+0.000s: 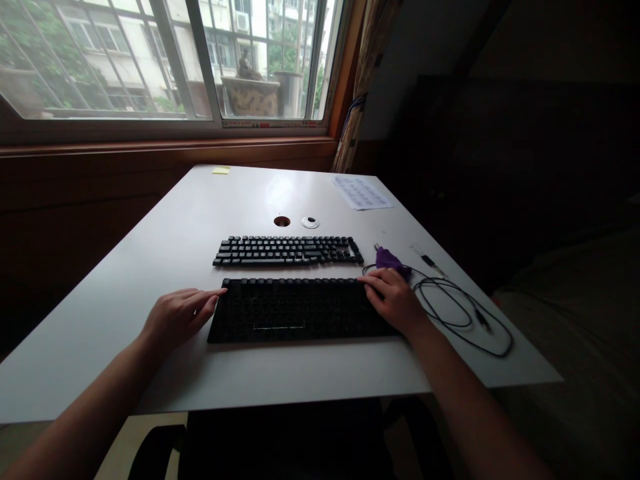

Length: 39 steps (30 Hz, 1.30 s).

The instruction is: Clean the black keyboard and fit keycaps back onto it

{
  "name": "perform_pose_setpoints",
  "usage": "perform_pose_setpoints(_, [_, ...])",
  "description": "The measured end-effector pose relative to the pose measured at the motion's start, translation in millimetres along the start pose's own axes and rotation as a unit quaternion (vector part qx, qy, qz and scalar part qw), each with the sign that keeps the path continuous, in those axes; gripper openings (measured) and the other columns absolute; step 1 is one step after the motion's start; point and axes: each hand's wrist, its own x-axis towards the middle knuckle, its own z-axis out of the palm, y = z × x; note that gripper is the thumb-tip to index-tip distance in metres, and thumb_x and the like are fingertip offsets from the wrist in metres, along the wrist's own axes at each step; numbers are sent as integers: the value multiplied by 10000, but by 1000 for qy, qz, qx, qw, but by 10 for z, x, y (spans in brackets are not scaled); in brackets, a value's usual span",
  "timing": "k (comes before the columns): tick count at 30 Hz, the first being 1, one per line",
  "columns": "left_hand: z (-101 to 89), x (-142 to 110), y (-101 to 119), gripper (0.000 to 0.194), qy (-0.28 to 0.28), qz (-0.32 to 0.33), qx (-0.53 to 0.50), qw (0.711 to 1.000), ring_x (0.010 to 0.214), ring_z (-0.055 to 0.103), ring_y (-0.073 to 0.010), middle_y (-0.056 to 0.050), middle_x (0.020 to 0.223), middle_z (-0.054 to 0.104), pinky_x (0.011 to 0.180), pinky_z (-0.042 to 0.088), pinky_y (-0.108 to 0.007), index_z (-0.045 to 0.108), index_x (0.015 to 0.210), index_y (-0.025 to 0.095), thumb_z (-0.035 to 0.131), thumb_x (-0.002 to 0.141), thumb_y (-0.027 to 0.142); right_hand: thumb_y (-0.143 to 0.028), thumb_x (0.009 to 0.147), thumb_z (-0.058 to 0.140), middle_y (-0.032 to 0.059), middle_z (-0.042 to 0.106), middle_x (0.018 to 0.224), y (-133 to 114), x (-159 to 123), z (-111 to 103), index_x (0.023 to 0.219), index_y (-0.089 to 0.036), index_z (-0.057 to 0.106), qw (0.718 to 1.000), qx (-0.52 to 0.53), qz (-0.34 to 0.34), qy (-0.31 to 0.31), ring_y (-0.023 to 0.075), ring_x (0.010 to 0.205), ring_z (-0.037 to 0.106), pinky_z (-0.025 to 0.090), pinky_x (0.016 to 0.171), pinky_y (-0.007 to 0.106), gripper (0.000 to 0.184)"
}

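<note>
A black keyboard (295, 310) lies on the white desk in front of me, with a row of keycaps along its far edge. Below that row its surface is dark, and I cannot make out loose detail there. My left hand (177, 317) is at its far left corner, index finger stretched out onto the corner and thumb beside the edge. At the right end of the row, my right hand (393, 297) touches the keycaps with its index finger, the thumb held apart. Behind the keyboard lies a block of black keycaps (285, 250) set out in keyboard order.
Right of the keyboard lie a coiled black cable (450, 323), a purple cloth-like thing (390, 259) and a small black tool with wire ends (427, 260). Further back are a cable hole (282, 221), a round cover (310, 222), printed paper (363, 192) and a yellow note (221, 170).
</note>
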Motion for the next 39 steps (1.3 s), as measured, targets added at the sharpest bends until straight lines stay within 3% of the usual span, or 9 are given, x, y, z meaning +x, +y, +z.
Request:
perform_pose_setpoints(17, [-13, 6, 48, 343, -9, -15, 15, 1000, 749, 753, -191, -51, 950, 808, 671, 540, -267, 759, 1166, 237, 474, 1025, 366, -172, 973, 551, 86, 667, 1053, -35, 13, -20, 1164, -222, 716, 1000, 1, 4, -1, 257, 990, 596, 529, 933, 440, 257])
perform_pose_setpoints(23, [-109, 20, 57, 332, 29, -46, -28, 998, 675, 718, -160, -53, 871, 790, 627, 505, -246, 756, 1150, 190, 501, 1012, 352, -168, 973, 554, 87, 663, 1057, -23, 1, -17, 1177, -213, 706, 1000, 7, 0, -1, 256, 993, 597, 530, 931, 439, 259])
perform_pose_setpoints(31, [-153, 53, 83, 320, 22, -58, -79, 995, 570, 628, -113, -36, 781, 740, 544, 458, -214, 764, 1125, 187, 527, 991, 356, -148, 965, 563, 88, 667, 1064, -16, 4, -42, 1192, -220, 702, 1000, 20, -1, 5, 253, 1000, 593, 530, 928, 448, 275])
perform_pose_setpoints(36, [-148, 75, 93, 301, 25, -57, -80, 995, 528, 588, -99, -31, 746, 718, 504, 423, -205, 766, 1108, 181, 542, 979, 335, -146, 955, 607, 72, 668, 963, -104, 29, -99, 1113, -233, 726, 998, 36, -33, 36, 233, 925, 577, 526, 868, 422, 216])
perform_pose_setpoints(39, [-153, 81, 103, 297, 22, -66, -86, 994, 541, 597, -102, -30, 744, 715, 521, 435, -206, 767, 1108, 189, 541, 980, 332, -158, 954, 635, 55, 663, 893, -230, 86, -133, 1071, -228, 728, 995, 68, -75, 9, 207, 858, 572, 514, 815, 377, 164])
